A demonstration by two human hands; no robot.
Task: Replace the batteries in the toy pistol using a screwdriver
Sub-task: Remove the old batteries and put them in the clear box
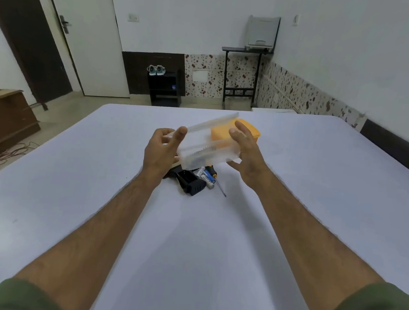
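Both hands hold a clear plastic box (208,143) tilted in the air above the desk (293,185): the left hand (161,149) pinches its near end with curled fingers, while the right hand (246,153) cups the far side, fingers spread. The black toy pistol (189,181) lies below with loose batteries (207,175) and the screwdriver (218,182) just beside it. If the box slips, it could scatter the batteries, which would likely roll. An orange lid (236,133) lies behind.
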